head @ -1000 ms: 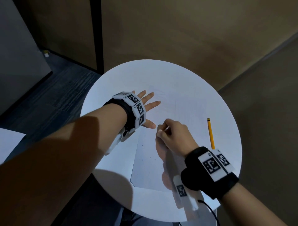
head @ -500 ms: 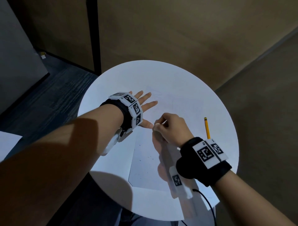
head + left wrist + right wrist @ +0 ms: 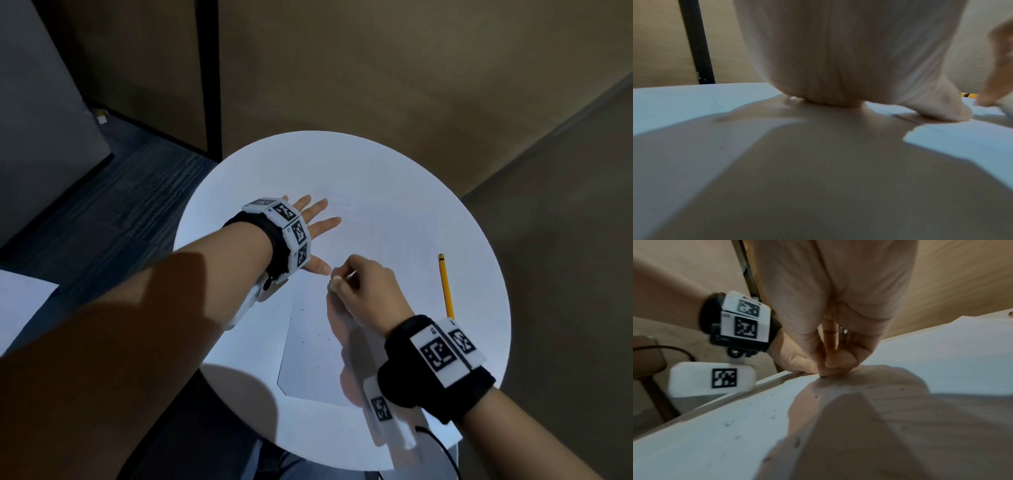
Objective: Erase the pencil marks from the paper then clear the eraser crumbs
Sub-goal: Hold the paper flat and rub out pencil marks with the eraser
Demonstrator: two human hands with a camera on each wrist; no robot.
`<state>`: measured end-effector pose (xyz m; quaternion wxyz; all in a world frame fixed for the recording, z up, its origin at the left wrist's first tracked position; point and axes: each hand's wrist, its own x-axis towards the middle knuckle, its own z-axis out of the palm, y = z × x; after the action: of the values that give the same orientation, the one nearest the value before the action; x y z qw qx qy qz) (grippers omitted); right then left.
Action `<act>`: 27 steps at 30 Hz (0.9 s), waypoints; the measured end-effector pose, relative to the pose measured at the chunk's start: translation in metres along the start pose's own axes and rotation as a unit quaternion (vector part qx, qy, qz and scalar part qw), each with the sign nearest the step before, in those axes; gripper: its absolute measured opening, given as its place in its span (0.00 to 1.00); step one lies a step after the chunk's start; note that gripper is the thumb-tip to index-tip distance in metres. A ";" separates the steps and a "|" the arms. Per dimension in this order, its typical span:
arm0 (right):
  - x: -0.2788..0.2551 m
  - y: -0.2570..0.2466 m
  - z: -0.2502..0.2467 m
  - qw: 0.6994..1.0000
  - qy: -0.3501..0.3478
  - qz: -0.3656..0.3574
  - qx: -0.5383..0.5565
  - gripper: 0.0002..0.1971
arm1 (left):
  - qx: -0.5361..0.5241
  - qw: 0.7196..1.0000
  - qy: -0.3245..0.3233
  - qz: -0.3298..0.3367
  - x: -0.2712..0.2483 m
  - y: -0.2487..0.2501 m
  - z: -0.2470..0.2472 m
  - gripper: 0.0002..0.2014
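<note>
A white sheet of paper (image 3: 342, 308) is seen lying on a round white table (image 3: 394, 178), pinned flat by the left hand (image 3: 315, 219), whose fingers are spread straight and whose thumb rests on the sheet's near-left part. Beside that thumb, the right hand (image 3: 366, 291) is pressed down on the paper with its fingertips (image 3: 830, 365) bunched in a pinch; the eraser itself is hidden inside the grip and cannot be made out. Dark eraser crumbs (image 3: 774, 412) are scattered over the sheet towards the person. A yellow wooden pencil (image 3: 446, 286) is left on the table, right of the right hand and apart from it.
</note>
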<state>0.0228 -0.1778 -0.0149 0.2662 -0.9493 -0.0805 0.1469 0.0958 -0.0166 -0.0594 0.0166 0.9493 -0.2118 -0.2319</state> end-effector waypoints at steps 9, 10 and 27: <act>0.005 0.000 0.001 0.999 0.033 0.018 -0.014 0.05 | 0.002 1.000 -0.002 0.002 -0.001 0.001 -0.002 0.46; 0.000 0.001 0.003 1.000 0.023 0.014 -0.014 0.05 | 0.002 1.000 -0.003 0.001 -0.001 0.001 -0.002 0.46; 0.010 -0.001 -0.009 0.999 0.020 0.027 -0.005 0.05 | -0.005 1.000 0.008 0.001 0.000 -0.001 0.001 0.45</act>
<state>0.0355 -0.1788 -0.0090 0.2592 -0.9551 -0.0501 0.1348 0.0960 -0.0160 -0.0605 0.0239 0.9507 -0.2117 -0.2252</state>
